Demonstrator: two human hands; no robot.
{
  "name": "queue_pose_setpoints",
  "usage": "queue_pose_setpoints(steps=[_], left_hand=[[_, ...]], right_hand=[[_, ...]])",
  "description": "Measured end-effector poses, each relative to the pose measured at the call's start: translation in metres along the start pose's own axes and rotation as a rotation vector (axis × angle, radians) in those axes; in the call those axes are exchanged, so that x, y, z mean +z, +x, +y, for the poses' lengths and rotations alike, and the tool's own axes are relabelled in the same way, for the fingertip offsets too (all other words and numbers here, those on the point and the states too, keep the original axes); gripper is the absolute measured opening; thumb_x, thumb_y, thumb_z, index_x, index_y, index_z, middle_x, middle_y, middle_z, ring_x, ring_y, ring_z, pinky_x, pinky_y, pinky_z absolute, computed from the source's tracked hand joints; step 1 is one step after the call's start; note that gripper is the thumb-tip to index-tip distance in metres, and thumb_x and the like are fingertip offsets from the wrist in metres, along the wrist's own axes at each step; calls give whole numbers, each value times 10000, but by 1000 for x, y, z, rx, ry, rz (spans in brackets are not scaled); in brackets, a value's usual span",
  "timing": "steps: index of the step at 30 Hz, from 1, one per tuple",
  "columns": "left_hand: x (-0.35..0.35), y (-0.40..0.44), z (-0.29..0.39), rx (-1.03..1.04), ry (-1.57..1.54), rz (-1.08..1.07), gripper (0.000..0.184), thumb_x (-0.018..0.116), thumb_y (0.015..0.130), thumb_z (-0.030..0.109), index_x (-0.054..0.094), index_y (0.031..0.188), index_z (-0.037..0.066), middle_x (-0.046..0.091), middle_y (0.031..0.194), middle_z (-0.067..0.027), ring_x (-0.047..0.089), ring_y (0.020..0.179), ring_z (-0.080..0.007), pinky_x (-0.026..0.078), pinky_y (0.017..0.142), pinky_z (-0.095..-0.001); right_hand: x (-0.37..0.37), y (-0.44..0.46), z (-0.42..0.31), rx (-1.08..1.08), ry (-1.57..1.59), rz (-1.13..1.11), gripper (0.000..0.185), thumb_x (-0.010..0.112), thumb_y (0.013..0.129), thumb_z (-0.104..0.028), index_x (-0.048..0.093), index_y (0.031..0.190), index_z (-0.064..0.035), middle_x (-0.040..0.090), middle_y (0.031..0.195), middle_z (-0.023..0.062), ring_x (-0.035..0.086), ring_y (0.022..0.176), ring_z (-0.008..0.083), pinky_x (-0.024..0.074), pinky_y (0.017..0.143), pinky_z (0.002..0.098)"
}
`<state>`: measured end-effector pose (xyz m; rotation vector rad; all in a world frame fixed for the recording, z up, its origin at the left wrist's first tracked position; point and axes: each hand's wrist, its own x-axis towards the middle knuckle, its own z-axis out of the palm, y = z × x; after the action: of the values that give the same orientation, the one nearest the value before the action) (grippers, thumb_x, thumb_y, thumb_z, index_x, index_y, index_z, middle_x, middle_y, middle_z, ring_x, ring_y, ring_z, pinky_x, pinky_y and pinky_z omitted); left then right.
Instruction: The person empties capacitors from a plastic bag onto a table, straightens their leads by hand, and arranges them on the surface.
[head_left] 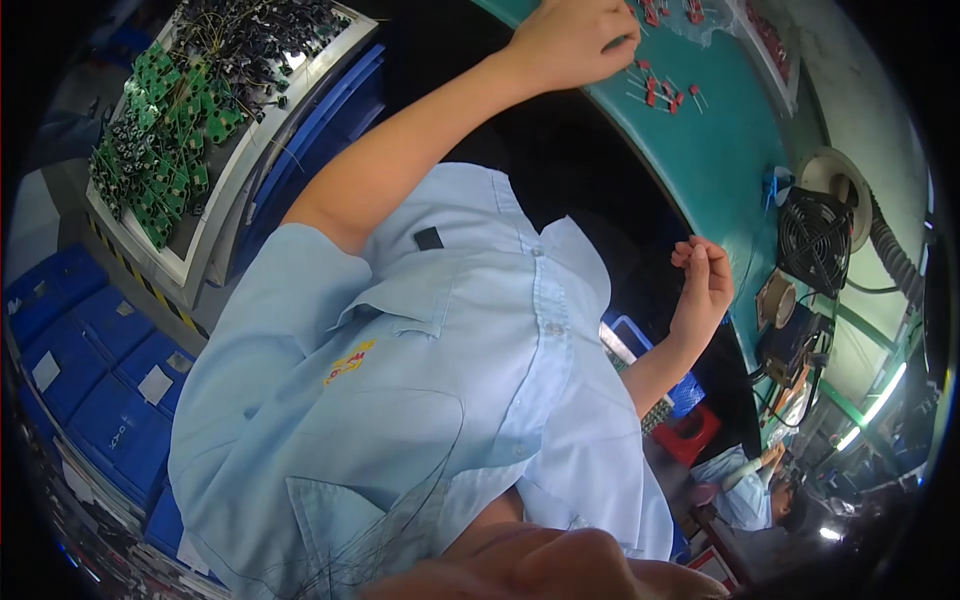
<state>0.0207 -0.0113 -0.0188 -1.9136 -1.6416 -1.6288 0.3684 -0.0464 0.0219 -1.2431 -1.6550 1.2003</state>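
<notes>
At the top, my left hand (580, 42) is curled over the near edge of the green table (715, 160), its fingers pressed together; what they hold, if anything, is hidden. Beside its fingertips lie several red components (660, 92) with thin metal legs. My right hand (703, 272) is raised near the table's edge, lower right, with thumb and fingertips pinched; anything between them is too small to make out.
A white-edged tray (225, 225) holds green circuit boards (165, 150) and dark wired parts. Blue crates (110, 400) stand at left. A black fan (815, 240) and duct (895, 245) stand right. Another person (750, 500) sits lower right, near a red stool (688, 434).
</notes>
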Motion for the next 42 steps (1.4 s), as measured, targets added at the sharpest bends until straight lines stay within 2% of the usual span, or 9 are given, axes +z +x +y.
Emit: queue_pose_setpoints(steps=[2,3,6,9,12,14,23,33,42], left_hand=[[-1,-1,3,-2,-3,4,98,661,870,172,665,884,75,613,973,-69,594,992,-280,426,922,-443],[-2,-1,3,-24,31,-47,106,665,870,168,658,915,73,627,1053,-66,594,1036,-270,423,941,-444],[8,-2,-7,65,164,-13,82,720,851,182,722,888,109,705,975,-38,670,909,-263,483,825,-432],[5,3,-4,101,215,23,100,718,763,216,652,795,148,657,879,-13,651,852,-261,462,790,-446],[7,-1,0,29,195,10,84,711,798,210,656,811,149,614,951,-8,597,976,-246,400,941,-452],[2,-1,5,-12,112,-5,66,706,837,187,668,830,132,610,955,-16,590,976,-245,399,948,-430],[0,2,18,-84,112,2,36,718,843,103,681,841,102,620,966,-3,589,953,-230,409,955,-383],[0,9,20,-97,153,-81,57,728,852,124,686,889,113,638,985,8,608,970,-211,425,975,-390],[-1,10,10,31,223,-126,65,698,855,154,684,911,126,653,964,-24,636,978,-231,454,932,-420]], right_hand=[[2,5,4,11,20,-4,182,645,1016,-138,683,1073,31,723,919,90,658,821,137,533,794,280],[3,6,6,17,33,-5,182,646,1015,-139,684,1070,30,723,918,89,659,817,136,536,789,281],[1,8,6,-17,-74,-3,178,647,1015,-139,688,1063,27,723,922,91,660,814,132,537,779,281],[-5,7,0,-61,-150,-80,161,654,1007,-125,688,1046,27,706,887,71,641,777,122,527,769,269],[-15,7,3,-57,-101,-130,148,649,1006,-126,672,997,20,679,844,64,611,753,116,517,731,264],[-14,9,9,-56,-17,-196,140,636,1011,-121,657,988,15,665,825,67,601,754,118,510,736,262],[40,-19,16,348,84,-597,88,642,977,-44,672,992,38,682,838,55,604,782,97,482,729,256],[22,11,59,327,93,-414,105,622,1004,-83,662,990,13,674,817,52,616,757,105,497,741,251],[34,11,77,226,122,-467,152,648,1017,-146,643,955,-7,604,822,-2,543,767,73,448,714,232]])
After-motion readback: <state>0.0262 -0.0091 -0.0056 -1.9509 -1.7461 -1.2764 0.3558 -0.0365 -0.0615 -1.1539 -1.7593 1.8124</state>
